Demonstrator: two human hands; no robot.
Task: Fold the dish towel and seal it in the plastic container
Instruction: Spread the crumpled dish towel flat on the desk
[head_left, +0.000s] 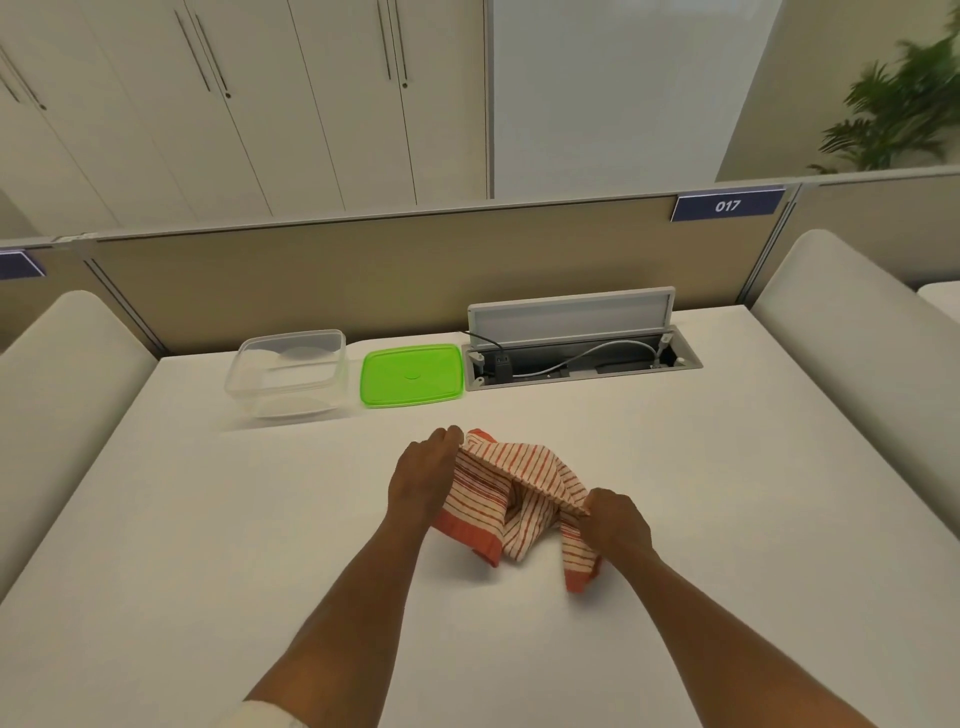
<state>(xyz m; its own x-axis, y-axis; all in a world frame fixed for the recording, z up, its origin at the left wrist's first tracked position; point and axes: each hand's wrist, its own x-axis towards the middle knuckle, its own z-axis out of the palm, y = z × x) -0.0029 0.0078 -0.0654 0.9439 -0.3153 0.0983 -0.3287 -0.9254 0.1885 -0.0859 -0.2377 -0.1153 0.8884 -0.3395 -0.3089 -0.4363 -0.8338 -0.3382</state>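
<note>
A red-and-white striped dish towel (511, 499) hangs bunched between my hands just above the white table (234, 519), its lower corners touching the surface. My left hand (423, 475) pinches the towel's far left corner. My right hand (615, 522) pinches its near right edge. The clear plastic container (288, 376) stands open and empty at the back of the table, left of centre. Its green lid (411, 375) lies flat right beside it, on its right.
An open cable hatch (579, 358) with plugs and wires is set into the table at the back right, its flap raised. A beige partition (311, 280) runs behind the table. Padded white side panels (852, 364) flank the table left and right.
</note>
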